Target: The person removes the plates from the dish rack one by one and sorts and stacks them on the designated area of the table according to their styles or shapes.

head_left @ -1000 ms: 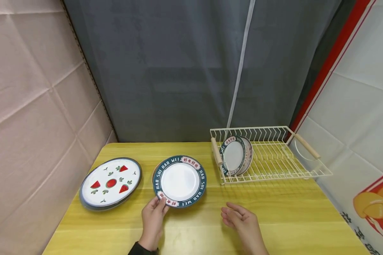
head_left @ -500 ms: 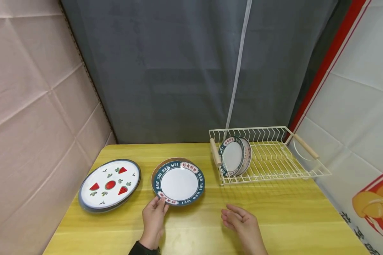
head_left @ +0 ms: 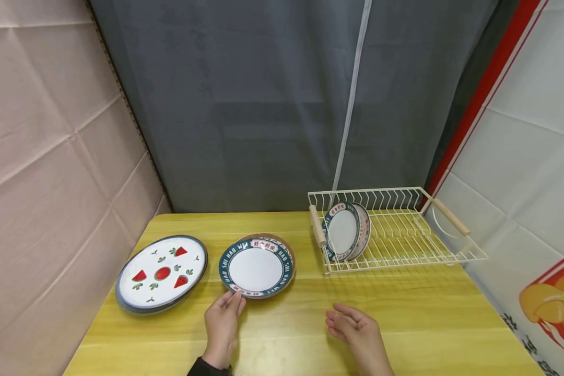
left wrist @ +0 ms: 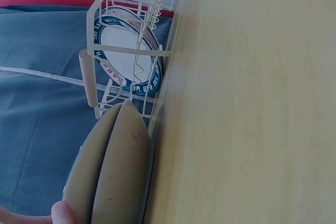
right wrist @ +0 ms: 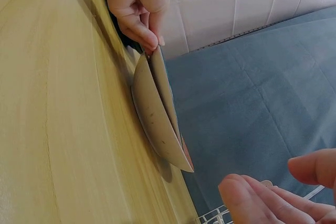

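Observation:
My left hand [head_left: 222, 326] pinches the near rim of a white plate [head_left: 256, 269] with a dark green lettered border. That plate sits over a second, brown-edged plate [head_left: 292, 251], mostly hidden beneath it. From the side, the right wrist view shows a narrow gap between the upper plate [right wrist: 164, 85] and the lower plate's tan underside [right wrist: 152, 111]. To the right, my right hand [head_left: 357, 334] hovers near the table's front with relaxed fingers, holding nothing.
A cream wire dish rack [head_left: 404, 230] with wooden handles stands at the back right. Upright at its left end are a green-rimmed plate [head_left: 342, 232] and another plate [head_left: 365, 232]. On the left lies a stack topped by a watermelon-patterned plate [head_left: 188, 253].
Over the last half second the held plate has shifted slightly left, so more of the lower plate's right edge shows. My right hand stays almost still.

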`<control>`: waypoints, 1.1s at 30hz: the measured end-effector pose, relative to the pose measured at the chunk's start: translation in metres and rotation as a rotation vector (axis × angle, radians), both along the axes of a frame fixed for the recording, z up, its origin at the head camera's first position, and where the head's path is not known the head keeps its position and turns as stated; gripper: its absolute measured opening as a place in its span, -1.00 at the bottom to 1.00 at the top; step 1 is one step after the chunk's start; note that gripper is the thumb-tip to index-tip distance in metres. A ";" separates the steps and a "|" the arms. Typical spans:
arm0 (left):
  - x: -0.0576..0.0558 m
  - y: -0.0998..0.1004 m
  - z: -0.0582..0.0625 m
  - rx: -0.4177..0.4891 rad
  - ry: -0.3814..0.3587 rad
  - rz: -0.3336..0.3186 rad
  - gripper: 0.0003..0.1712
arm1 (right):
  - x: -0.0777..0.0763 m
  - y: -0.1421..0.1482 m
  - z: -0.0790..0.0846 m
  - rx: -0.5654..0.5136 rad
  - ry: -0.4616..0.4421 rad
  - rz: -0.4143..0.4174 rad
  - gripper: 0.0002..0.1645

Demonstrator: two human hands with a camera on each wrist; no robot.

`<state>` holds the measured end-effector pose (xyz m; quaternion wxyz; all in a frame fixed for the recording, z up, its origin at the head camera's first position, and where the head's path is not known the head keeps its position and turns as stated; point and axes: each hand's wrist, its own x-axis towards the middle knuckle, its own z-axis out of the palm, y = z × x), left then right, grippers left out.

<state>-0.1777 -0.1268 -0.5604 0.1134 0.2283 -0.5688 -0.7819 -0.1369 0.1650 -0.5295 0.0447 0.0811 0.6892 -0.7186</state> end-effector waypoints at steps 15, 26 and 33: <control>0.002 -0.004 -0.002 0.003 -0.019 -0.025 -0.61 | 0.000 0.000 0.000 -0.012 0.000 -0.017 -0.45; 0.014 -0.003 0.000 -0.026 -0.043 -0.019 -0.63 | -0.001 0.002 0.001 -0.006 0.030 -0.015 -0.46; 0.022 -0.003 0.005 -0.046 -0.039 -0.032 -0.63 | -0.005 0.005 0.009 0.034 0.065 -0.038 -0.51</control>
